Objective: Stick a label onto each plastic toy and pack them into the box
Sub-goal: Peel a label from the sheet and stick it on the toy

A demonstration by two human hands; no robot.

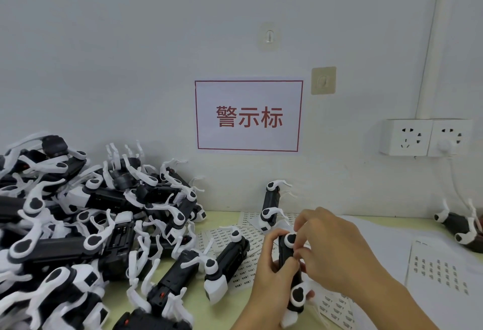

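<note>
Both hands meet at about five o'clock, low in the view, around one black-and-white toy (291, 272). Left hand (273, 269) curls round its black body from the side, holding it upright and steady, probably so the other can work on a flat face. Right hand (332, 248) pinches at the upper body just below a white round joint, seemingly pressing a label down, though the label itself is hidden under the fingertips. Its white limbs splay out at the bottom. Label sheets (245, 259) lie on the table (217, 311) just beyond, within easy reach. At nine o'clock sits a heaped pile of toys (78, 225); a single toy (270, 206) leans against the wall at twelve. No box is visible.
</note>
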